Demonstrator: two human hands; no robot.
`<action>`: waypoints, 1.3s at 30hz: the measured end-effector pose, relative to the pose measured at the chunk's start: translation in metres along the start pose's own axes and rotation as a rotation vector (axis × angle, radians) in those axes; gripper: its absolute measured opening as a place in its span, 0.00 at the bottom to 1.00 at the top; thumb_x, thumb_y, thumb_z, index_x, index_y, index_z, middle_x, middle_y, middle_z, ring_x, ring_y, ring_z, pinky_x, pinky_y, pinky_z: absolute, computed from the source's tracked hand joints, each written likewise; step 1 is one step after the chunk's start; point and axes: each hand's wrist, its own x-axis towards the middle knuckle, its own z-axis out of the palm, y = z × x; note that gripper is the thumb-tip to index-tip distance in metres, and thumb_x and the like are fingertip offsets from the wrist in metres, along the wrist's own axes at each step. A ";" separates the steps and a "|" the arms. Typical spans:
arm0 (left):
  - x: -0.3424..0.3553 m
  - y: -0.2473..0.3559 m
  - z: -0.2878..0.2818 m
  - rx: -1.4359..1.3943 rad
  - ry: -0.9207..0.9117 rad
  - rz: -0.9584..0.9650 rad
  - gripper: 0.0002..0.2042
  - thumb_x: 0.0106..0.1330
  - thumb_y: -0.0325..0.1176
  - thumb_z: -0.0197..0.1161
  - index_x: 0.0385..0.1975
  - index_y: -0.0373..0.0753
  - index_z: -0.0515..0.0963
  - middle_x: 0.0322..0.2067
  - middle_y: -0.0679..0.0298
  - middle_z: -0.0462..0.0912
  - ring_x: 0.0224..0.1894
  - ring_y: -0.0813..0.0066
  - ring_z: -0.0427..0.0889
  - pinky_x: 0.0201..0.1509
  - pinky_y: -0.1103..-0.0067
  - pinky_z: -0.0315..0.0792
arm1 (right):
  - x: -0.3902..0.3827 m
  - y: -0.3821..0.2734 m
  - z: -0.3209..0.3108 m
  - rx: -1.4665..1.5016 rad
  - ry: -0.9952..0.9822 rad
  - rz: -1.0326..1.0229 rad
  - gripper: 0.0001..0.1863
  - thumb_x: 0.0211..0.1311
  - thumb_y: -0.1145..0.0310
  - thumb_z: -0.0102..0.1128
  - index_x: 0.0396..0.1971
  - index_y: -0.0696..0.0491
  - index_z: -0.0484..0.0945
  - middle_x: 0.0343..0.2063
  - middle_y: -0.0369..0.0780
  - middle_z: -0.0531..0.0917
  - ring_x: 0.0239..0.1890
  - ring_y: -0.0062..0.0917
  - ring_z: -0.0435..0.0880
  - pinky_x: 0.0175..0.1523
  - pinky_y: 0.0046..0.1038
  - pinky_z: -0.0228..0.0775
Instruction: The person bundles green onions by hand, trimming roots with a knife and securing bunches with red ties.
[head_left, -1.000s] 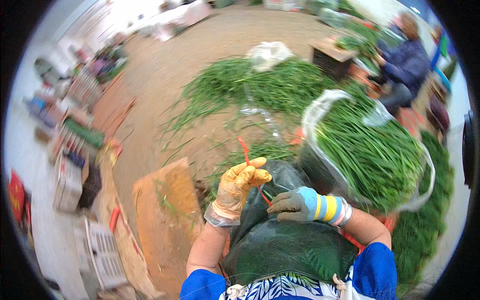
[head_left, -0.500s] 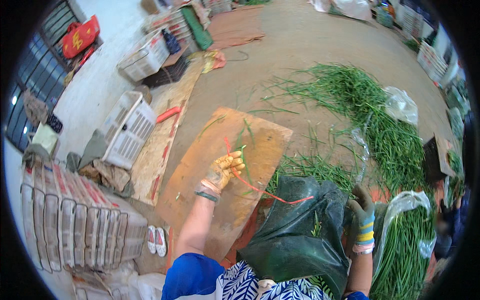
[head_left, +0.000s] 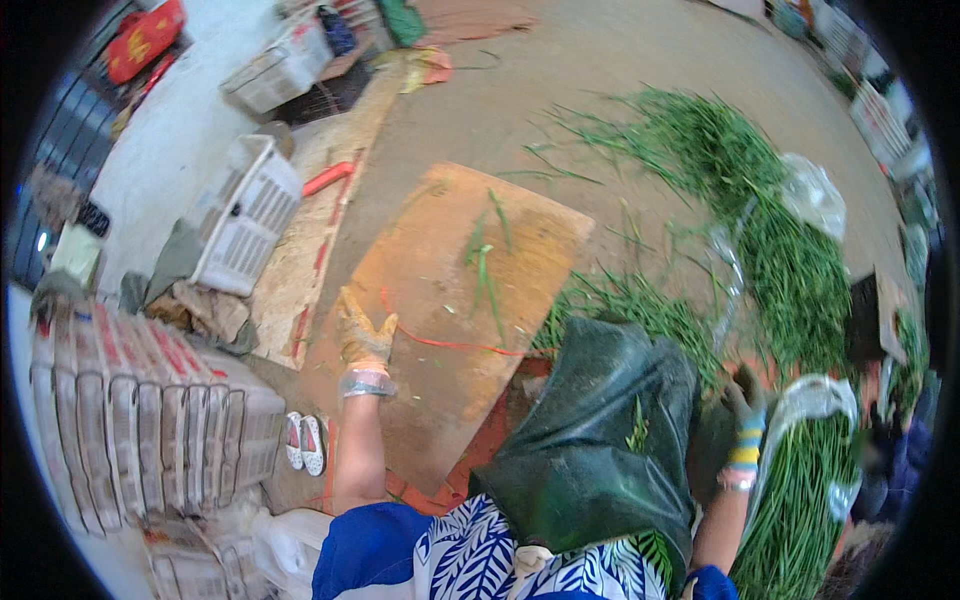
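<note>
My left hand (head_left: pixel 366 338), in a yellow-orange glove, is open over the left side of a brown board (head_left: pixel 410 400), thumb apart from the fingers. Just right of it, a thin red string (head_left: pixel 455 346) stretches across the board toward the dark green apron (head_left: pixel 600 430) on my lap. Green leafy stalks (head_left: pixel 487 275) lie loose on the board beyond the string. In a dark glove with a striped cuff, my right hand (head_left: pixel 745 410) is beside the apron's right edge, its fingers extended and nothing visible in them. A plastic-wrapped bundle of long green stalks (head_left: pixel 800 490) lies close to it.
A long heap of green stalks (head_left: pixel 740 180) covers the floor ahead and right, with a clear plastic bag (head_left: pixel 812 195) on it. Stacked pale crates (head_left: pixel 150 410) stand at left, white shoes (head_left: pixel 305 443) beside them. A white basket (head_left: pixel 250 215) rests farther up.
My left hand has let go of the red string and moved left and nearer the board's edge. The string now lies on the board. My right hand has shifted slightly right.
</note>
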 end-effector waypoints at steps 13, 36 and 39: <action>-0.097 0.287 0.097 -0.365 -0.879 0.631 0.36 0.39 0.46 0.71 0.49 0.33 0.70 0.47 0.48 0.74 0.50 0.56 0.73 0.55 0.70 0.66 | -0.024 0.023 0.025 -0.462 -0.029 0.116 0.13 0.48 0.58 0.60 0.28 0.52 0.80 0.27 0.42 0.82 0.31 0.31 0.80 0.38 0.32 0.70; -0.208 0.464 0.015 -0.403 -0.912 1.106 0.28 0.54 0.52 0.59 0.43 0.30 0.74 0.41 0.47 0.77 0.46 0.53 0.75 0.52 0.69 0.67 | -0.144 -0.015 -0.149 -1.107 0.519 0.099 0.35 0.39 0.60 0.67 0.50 0.55 0.64 0.39 0.48 0.75 0.42 0.43 0.74 0.44 0.38 0.68; -0.275 0.502 0.031 -0.499 -1.495 0.690 0.28 0.55 0.57 0.58 0.32 0.30 0.77 0.27 0.53 0.80 0.30 0.65 0.80 0.37 0.73 0.72 | -0.160 -0.008 -0.139 -1.170 0.468 0.250 0.45 0.37 0.54 0.69 0.55 0.55 0.58 0.41 0.47 0.73 0.43 0.42 0.73 0.45 0.37 0.68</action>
